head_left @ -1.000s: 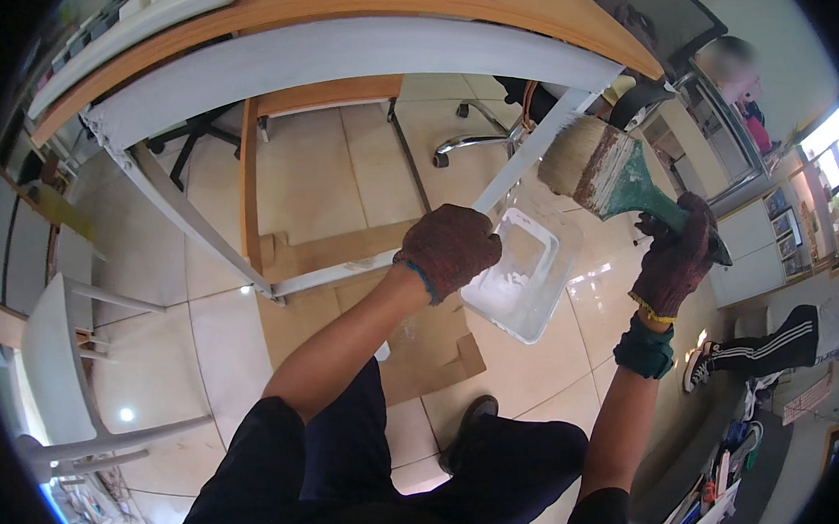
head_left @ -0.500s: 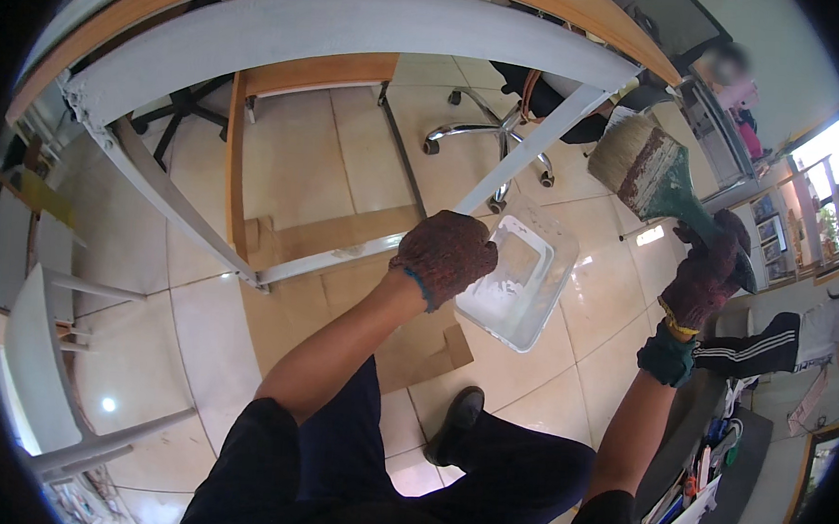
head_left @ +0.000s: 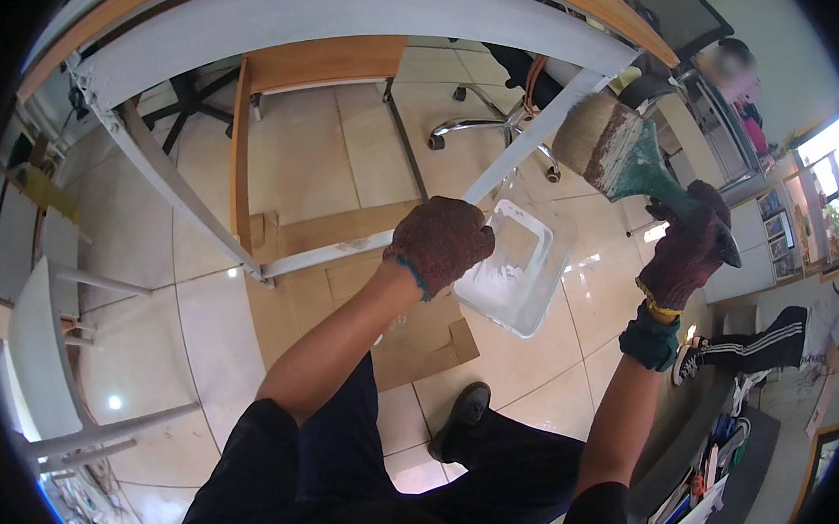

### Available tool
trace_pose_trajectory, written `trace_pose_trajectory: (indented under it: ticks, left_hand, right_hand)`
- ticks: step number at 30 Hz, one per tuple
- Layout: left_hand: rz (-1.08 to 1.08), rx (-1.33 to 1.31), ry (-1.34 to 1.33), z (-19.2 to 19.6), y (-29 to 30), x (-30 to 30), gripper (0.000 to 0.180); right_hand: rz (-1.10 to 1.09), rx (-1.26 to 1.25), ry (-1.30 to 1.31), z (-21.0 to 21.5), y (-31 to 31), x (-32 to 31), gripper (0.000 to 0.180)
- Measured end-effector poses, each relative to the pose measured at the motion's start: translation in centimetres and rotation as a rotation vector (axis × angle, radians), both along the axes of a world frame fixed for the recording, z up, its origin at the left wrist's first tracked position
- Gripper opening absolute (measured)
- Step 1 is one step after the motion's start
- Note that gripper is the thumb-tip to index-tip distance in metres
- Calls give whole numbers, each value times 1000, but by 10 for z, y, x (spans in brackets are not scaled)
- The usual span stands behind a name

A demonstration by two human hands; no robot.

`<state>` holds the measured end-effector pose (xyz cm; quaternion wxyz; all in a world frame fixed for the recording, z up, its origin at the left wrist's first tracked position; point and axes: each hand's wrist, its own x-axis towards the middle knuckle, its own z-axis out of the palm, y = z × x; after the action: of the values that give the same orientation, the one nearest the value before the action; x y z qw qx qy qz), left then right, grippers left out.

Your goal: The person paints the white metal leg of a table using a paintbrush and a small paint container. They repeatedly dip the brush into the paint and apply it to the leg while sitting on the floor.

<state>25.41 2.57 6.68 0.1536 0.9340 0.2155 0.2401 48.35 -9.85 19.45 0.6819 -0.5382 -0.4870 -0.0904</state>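
My left hand (head_left: 439, 247), in a dark red knit glove, is closed at the left rim of a translucent paint tray (head_left: 534, 301) with white paint in it. The tray hangs over the floor; my fingers on its rim are mostly hidden. In my right hand (head_left: 683, 249), also gloved, is a wide paintbrush (head_left: 634, 159) with a green handle. Its bristles point left, close to the table's white right leg (head_left: 530, 140) in view; whether they touch cannot be told. White paint covers the table's front rail (head_left: 357, 14), under a wooden top edge.
Flattened cardboard (head_left: 340, 324) lies on the tiled floor under the table. A chrome swivel-chair base (head_left: 488, 126) stands beyond the right leg. At left is a white chair (head_left: 44, 356). Another person's striped trouser leg (head_left: 757, 343) and a bag of papers (head_left: 697, 495) are on the right.
The paintbrush and my right hand have moved left, toward the table leg. My left hand and the tray have shifted slightly up in the picture.
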Motion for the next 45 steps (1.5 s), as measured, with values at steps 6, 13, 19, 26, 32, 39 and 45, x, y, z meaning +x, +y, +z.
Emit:
trace_pose_trajectory:
  ticks: [6,13,19,26,32,39,45]
  left_hand:
    - [148,-400,55,26,-3,3,30]
    - [110,-430,32,25,-8,2,35]
    - [45,-396,-15,13,-6,3,36]
    - [119,-509,56,28,-13,-4,35]
    - [124,-509,49,33,-14,-7,36]
    - [124,-480,13,26,-17,-5,34]
    - [-13,24,-16,10,-19,-9,19]
  right_hand:
    - [137,-80,-89,-5,2,-4,30]
    - [4,-97,-266,18,1,-4,29]
    - [59,-79,-238,20,-13,-7,28]
    - [105,-174,-267,15,-3,-1,34]
    - [-13,-105,-310,33,-10,-3,35]
    - [-13,59,-196,27,-9,2,36]
    - [-51,39,-52,8,-2,22,44]
